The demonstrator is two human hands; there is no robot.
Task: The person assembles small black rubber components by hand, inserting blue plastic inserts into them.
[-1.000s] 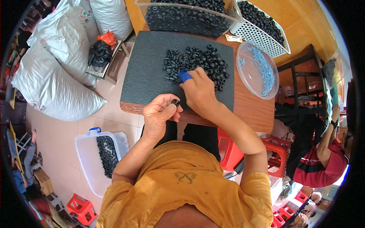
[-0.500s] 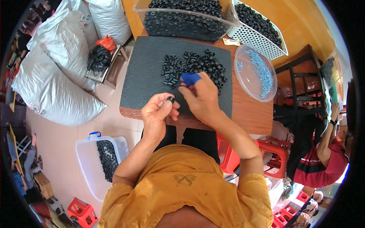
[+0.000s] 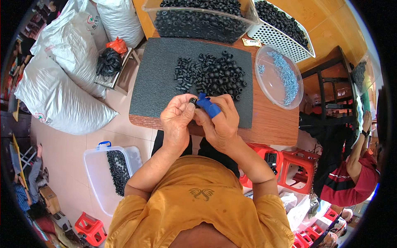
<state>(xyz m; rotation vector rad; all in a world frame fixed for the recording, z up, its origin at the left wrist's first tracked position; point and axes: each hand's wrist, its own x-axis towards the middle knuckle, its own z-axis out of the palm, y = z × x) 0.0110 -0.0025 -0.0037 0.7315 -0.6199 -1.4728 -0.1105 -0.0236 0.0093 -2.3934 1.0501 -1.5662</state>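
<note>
My left hand (image 3: 177, 120) pinches a small round black plastic part (image 3: 193, 100) with a hole in it between thumb and index finger, over the near edge of the dark mat (image 3: 155, 72). Pressed up against it is my right hand (image 3: 224, 126), a blue wrap (image 3: 211, 108) around one of its fingers. The right fingertips are closed beside the black part; whatever they hold is hidden. Just beyond both hands, small black tubular pieces (image 3: 184, 74) lie heaped next to rounder black pieces (image 3: 225, 74) on the mat.
A clear bin (image 3: 198, 12) and a white perforated basket (image 3: 289, 44), both with black pieces, stand at the back. A round clear lid (image 3: 264, 89) with small bluish metallic bits sits right. White sacks (image 3: 68, 99) and a clear floor tub (image 3: 94, 182) are left. A person (image 3: 351, 177) is at right.
My right hand has come from over the heap toward me and met the left hand at the black part. The left hand has shifted slightly right and up.
</note>
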